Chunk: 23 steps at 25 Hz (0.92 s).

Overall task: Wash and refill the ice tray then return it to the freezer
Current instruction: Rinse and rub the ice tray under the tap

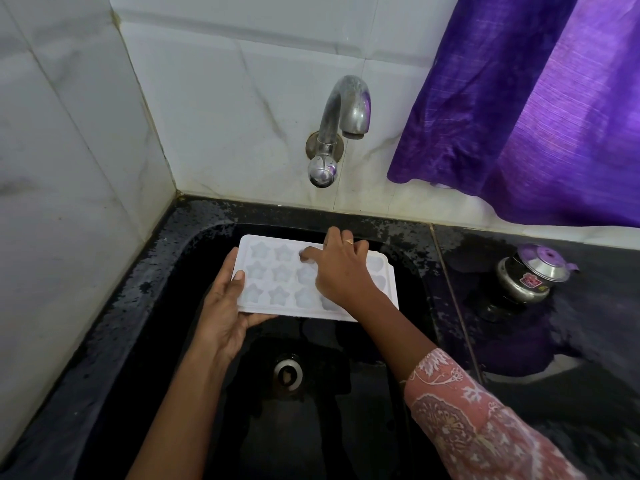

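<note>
Left hand (227, 308) gripping ice tray (277, 282) edge over sink (138, 306); right hand (337, 268) open, fingers spread on tray cavities. Tap (341, 123) above hands.

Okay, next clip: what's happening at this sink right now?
A person holds a white ice tray with star-shaped cups over a black sink. The left hand grips the tray's left end, while the right hand lies across its top, fingers rubbing into the cups. The tap above shows no water running. A small steel pot with a lid sits on the wet counter to the right.
</note>
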Motion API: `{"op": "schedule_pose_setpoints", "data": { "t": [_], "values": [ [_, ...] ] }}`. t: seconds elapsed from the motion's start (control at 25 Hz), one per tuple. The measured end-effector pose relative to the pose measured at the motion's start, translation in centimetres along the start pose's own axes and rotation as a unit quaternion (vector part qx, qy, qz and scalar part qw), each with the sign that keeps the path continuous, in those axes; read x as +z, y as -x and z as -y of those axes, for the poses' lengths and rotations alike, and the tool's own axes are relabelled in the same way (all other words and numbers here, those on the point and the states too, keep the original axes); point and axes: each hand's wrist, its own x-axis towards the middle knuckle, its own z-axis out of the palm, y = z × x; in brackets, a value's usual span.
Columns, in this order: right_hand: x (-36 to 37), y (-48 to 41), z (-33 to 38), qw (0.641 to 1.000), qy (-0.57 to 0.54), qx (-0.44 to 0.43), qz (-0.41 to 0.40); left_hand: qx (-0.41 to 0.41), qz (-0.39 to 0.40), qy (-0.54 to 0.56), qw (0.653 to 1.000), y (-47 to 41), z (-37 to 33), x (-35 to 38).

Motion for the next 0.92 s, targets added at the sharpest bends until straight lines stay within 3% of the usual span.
{"op": "schedule_pose_setpoints", "data": {
  "t": [0.72,0.92],
  "values": [
    [-0.11,0.11,-0.62,1.000,0.004,0.004,0.011,-0.021,0.026,0.036,0.999,0.15,0.22,-0.26],
    [-0.93,0.16,-0.04,1.000,-0.009,-0.005,-0.028,-0.006,0.023,0.029,0.999,-0.02,0.36,0.02]
  ]
}}
